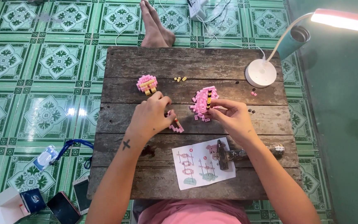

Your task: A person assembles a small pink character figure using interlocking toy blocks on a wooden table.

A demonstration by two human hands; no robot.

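Note:
My left hand (pixel 151 116) rests on the wooden board table (pixel 187 66), fingers closed on a small pink brick piece (pixel 176 126) that pokes out to its right. My right hand (pixel 231 116) pinches a small piece at the edge of a pile of loose pink bricks (pixel 201 105), beside a black-and-yellow brick strip (pixel 208 98). A finished pink and yellow brick model (pixel 147 84) sits above my left hand. A few yellow bricks (pixel 180 79) lie further back. The printed instruction sheet (pixel 201 164) lies near me, weighted by a hammer (pixel 228 155).
A white desk lamp (pixel 261 72), lit, stands at the table's back right, next to a teal bottle (pixel 293 41). Another person's bare feet (pixel 156 25) rest beyond the far edge. Phones (pixel 81 193), a lanyard badge (pixel 48 157) and a small box (pixel 11 203) lie on the green tiled floor at left.

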